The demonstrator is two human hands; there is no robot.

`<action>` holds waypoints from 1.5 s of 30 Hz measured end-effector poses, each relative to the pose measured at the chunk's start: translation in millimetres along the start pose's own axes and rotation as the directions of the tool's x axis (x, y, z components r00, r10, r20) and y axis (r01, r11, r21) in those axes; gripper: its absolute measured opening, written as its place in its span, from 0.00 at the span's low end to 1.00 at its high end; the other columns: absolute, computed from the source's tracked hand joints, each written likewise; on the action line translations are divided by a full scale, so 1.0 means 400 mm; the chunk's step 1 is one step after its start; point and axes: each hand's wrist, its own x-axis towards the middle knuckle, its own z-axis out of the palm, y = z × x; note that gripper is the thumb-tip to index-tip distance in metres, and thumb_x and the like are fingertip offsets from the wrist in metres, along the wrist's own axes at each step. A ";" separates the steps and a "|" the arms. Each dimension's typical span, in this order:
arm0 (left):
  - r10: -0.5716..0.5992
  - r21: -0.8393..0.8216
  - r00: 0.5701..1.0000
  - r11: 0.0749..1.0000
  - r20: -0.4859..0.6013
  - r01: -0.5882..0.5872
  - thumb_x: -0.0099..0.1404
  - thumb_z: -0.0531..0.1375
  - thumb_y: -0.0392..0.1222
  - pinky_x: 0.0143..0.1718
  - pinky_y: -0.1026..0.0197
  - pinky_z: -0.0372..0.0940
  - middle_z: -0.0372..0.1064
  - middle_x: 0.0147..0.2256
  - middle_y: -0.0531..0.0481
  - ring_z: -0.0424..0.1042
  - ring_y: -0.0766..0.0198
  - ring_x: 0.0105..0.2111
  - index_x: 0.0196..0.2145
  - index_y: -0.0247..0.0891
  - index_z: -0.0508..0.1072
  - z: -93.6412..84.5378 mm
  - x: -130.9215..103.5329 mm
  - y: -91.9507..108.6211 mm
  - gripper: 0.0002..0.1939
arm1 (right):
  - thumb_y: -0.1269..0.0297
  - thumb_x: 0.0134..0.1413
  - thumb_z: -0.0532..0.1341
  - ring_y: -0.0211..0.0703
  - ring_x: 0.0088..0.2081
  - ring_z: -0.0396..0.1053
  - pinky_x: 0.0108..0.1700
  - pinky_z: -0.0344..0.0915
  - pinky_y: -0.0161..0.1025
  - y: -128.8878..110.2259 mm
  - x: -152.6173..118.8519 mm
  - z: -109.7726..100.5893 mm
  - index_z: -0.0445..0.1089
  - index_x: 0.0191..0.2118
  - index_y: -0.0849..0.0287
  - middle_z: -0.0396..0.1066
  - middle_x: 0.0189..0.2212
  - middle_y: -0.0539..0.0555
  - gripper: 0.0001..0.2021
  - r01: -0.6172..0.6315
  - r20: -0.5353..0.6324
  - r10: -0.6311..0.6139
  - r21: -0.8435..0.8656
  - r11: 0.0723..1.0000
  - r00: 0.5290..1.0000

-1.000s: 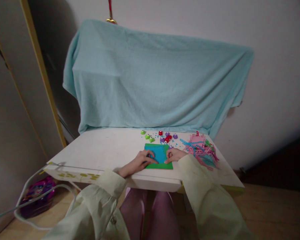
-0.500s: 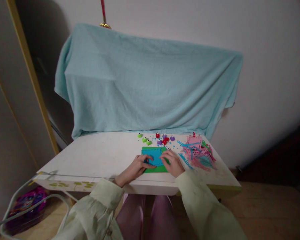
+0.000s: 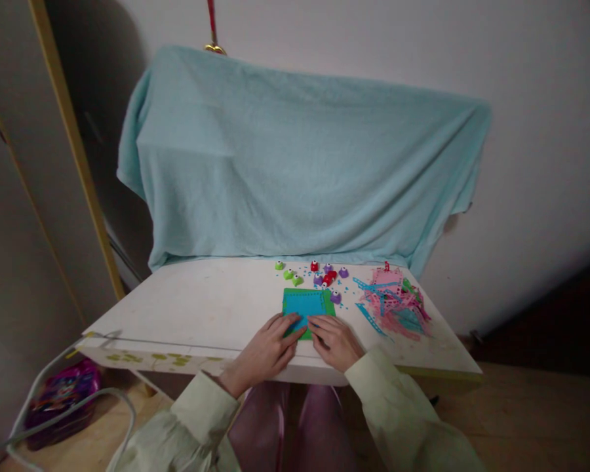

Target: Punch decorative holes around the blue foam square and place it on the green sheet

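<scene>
A blue sheet [image 3: 302, 304] with a row of small holes along its top and right edges lies over a green sheet [image 3: 330, 307] near the table's front edge. My left hand [image 3: 269, 347] is at its lower left, finger and thumb closed on the blue sheet's lower part. From the right, my right hand [image 3: 337, 342] has its fingertips closed at the same lower edge, almost touching the left thumb. Both hands hide the bottom of the sheets. Just beyond the right hand sits a purple puncher-like piece [image 3: 335, 297] with a white eye.
Several small eyed pieces, such as a green one [image 3: 279, 265] and a red one [image 3: 314, 266], stand behind the sheets among blue specks. A pile of pink and blue punched strips [image 3: 393, 301] lies at right. A light-blue cloth [image 3: 305, 164] hangs behind the white table [image 3: 201, 301].
My left hand has moved down and nearer the front edge. My right hand has shifted from the blue sheet's right side to its lower edge, meeting the left. The view has shifted slightly.
</scene>
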 end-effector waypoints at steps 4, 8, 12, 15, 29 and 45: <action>-0.048 0.072 0.999 0.996 -0.021 0.050 0.71 0.50 0.42 0.63 0.45 0.51 0.54 0.62 0.44 0.53 0.53 0.62 0.62 0.46 0.59 0.014 -0.021 0.005 0.23 | 0.71 0.58 0.57 0.46 0.54 0.67 0.58 0.64 0.47 0.008 -0.008 0.001 0.69 0.55 0.53 0.71 0.53 0.55 0.19 -0.020 0.010 0.019 0.053 0.998 1.000; -0.056 0.132 0.998 0.990 -0.015 0.057 0.71 0.49 0.42 0.62 0.44 0.53 0.54 0.62 0.44 0.56 0.54 0.61 0.63 0.46 0.58 0.017 -0.023 0.003 0.23 | 0.71 0.58 0.57 0.46 0.55 0.67 0.59 0.64 0.46 0.007 -0.010 -0.006 0.70 0.54 0.52 0.69 0.55 0.54 0.19 -0.002 0.027 0.001 0.028 1.000 1.000; -0.067 0.136 0.998 0.988 -0.019 0.069 0.70 0.50 0.41 0.61 0.45 0.55 0.56 0.60 0.44 0.58 0.54 0.59 0.63 0.47 0.58 0.011 -0.018 0.009 0.24 | 0.72 0.58 0.57 0.46 0.55 0.68 0.57 0.65 0.46 0.005 -0.012 -0.002 0.71 0.53 0.52 0.70 0.54 0.54 0.18 0.022 0.019 -0.022 -0.030 0.999 1.000; -0.079 0.118 0.996 0.990 -0.032 0.083 0.70 0.50 0.41 0.60 0.45 0.56 0.57 0.60 0.44 0.59 0.54 0.58 0.62 0.48 0.60 0.010 -0.016 0.012 0.23 | 0.72 0.57 0.57 0.47 0.53 0.69 0.56 0.66 0.46 0.007 -0.015 0.003 0.72 0.51 0.54 0.71 0.52 0.55 0.17 0.046 0.007 -0.045 -0.081 0.996 0.999; -0.117 0.105 0.991 0.987 -0.066 0.124 0.70 0.51 0.40 0.61 0.45 0.55 0.57 0.60 0.45 0.59 0.54 0.59 0.60 0.48 0.63 0.016 -0.019 0.020 0.21 | 0.74 0.52 0.59 0.48 0.45 0.74 0.49 0.71 0.46 0.075 -0.050 -0.040 0.75 0.46 0.55 0.76 0.46 0.55 0.16 0.108 -0.046 -0.114 -0.109 0.988 0.992; -0.155 0.207 0.973 0.960 -0.168 0.189 0.68 0.55 0.44 0.65 0.42 0.46 0.52 0.64 0.49 0.48 0.53 0.65 0.54 0.49 0.69 -0.017 -0.073 0.009 0.17 | 0.74 0.54 0.59 0.45 0.42 0.75 0.49 0.72 0.44 0.068 -0.048 -0.032 0.76 0.42 0.54 0.77 0.42 0.54 0.13 0.053 -0.116 -0.056 -0.032 0.998 0.992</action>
